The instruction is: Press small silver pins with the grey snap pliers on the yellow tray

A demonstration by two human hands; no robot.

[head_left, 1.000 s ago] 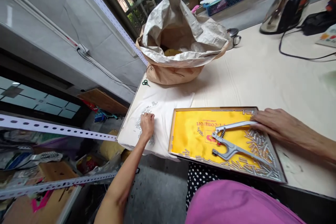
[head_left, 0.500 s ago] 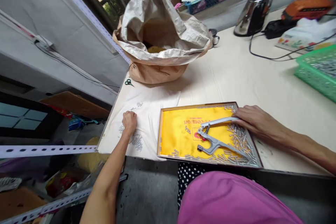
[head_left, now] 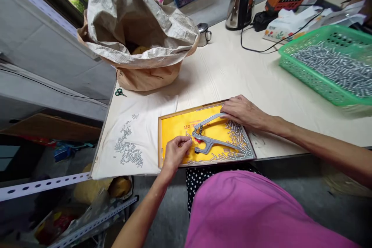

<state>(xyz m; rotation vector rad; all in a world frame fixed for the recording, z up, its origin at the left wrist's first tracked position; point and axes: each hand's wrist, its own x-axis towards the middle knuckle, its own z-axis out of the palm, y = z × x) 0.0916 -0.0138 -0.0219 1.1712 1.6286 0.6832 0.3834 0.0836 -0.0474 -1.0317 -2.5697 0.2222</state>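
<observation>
A scatter of small metal pins (head_left: 128, 152) is seen at far left on a white cloth (head_left: 148, 120), which covers the near-left corner of the surface (head_left: 232, 73). Green scissors (head_left: 119, 92) and a large crumpled sack (head_left: 136, 31) are set beyond it.

Next comes a wooden-rimmed tray (head_left: 159, 139) with a yellow lining, placed right at the near edge of the surface. The left hand (head_left: 176, 151) is held over its near-left part. Its grip is narrow, the fingertips drawn together just beside the tool's head; whether a pin is pinched there cannot be told.

The grey metal hand press (head_left: 213, 141) is laid flat in the middle of the tray, a spring and a red part showing at its head. Its long axis is run left to right, with the head pointed left and the two handles spread in a V toward the right. More pins are heaped along the tray's right and near sides.

The right hand (head_left: 242, 111) is rested on the end of the upper handle, its grip loose, the fingers laid over the metal rather than closed round it.

Bare surface is left open beyond the tray. A green basket (head_left: 290, 64) of pins is stood well apart at far right.
</observation>
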